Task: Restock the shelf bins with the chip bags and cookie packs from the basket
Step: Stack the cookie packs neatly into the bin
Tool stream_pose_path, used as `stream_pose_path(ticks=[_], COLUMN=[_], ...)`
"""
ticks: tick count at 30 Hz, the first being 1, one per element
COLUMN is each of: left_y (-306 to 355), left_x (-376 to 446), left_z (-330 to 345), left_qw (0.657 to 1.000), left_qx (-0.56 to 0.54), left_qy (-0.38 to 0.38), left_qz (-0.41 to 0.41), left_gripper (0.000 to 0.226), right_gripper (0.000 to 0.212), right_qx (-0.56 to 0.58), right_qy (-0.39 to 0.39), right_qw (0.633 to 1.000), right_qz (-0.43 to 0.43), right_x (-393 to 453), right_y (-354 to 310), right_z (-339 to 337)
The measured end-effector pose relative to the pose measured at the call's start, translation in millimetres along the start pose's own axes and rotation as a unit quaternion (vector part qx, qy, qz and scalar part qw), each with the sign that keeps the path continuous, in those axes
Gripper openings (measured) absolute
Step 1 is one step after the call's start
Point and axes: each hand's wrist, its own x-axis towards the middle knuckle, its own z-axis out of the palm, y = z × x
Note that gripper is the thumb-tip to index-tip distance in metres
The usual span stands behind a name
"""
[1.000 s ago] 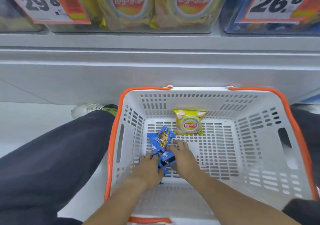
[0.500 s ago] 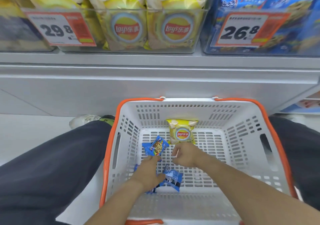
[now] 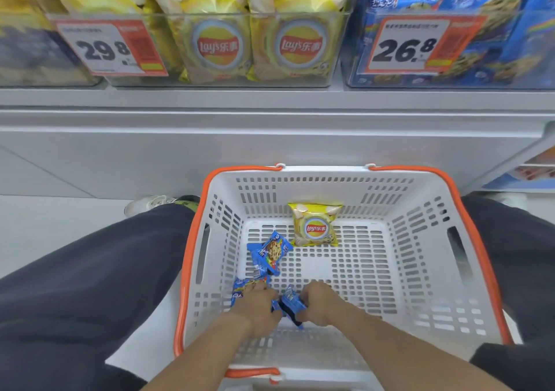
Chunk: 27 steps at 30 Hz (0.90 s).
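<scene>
Cookie packs in hand: the right hand (image 3: 319, 303) is curling its fingers round a blue cookie pack (image 3: 290, 306) near the basket's near-left corner; the left hand (image 3: 259, 306) is lying over a second cookie pack (image 3: 240, 289), fingers bent onto it, though whether it is truly pinching it I cannot tell.
Loose cookie pack: a third pack (image 3: 269, 254) is lying tilted on the basket floor just beyond the left hand, untouched.
Chip bag: a small yellow chip bag (image 3: 314, 225) is leaning against the far wall, well apart from both hands.
Basket: the white basket (image 3: 420, 258) with its orange rim is sitting between the person's knees, below the shelf.
Shelf bins: the clear cookie bin (image 3: 492, 45) is standing up right, already showing blue packs; the chip bin (image 3: 210, 69) is standing beside it to the left.
Step in hand: gathering cookie packs, I judge.
Doing it well: securing each slippery wrapper by its body rather than a crimped end, lifting both clear of the basket rim, then carrying them to the blue bin, not the yellow one.
</scene>
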Motion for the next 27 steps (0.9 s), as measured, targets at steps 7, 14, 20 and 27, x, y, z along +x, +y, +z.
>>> stream_pose_path(ticks=[7, 14, 20, 27], left_y=[33.4, 74.1, 111.5, 151.2], left_x=[-15.4, -49.2, -75.6, -93.1], left_z=[-37.8, -102.6, -137.9, -161.4], left_qw=[0.95, 0.681, 0.681, 0.73], left_qx=[-0.27, -0.73, -0.722, -0.629], left_qy=[0.136, 0.029, 0.114, 0.223], left_qz=[-0.074, -0.055, 0.046, 0.146], left_gripper=[0.039, 0.033, 0.043, 0.044], right_gripper=[0.025, 0.024, 0.064, 0.08], right_qx=[0.054, -0.029, -0.018, 0.175], right_qy=[0.026, 0.173, 0.218, 0.293], right_qw=[0.994, 0.95, 0.925, 0.915], right_qz=[-0.087, -0.259, -0.31, -0.213], right_x=[-27.1, -109.1, -170.9, -191.7], right_y=[-21.1, -51.8, -37.1, -14.7], right_z=[-71.4, -178.2, -233.0, -248.4])
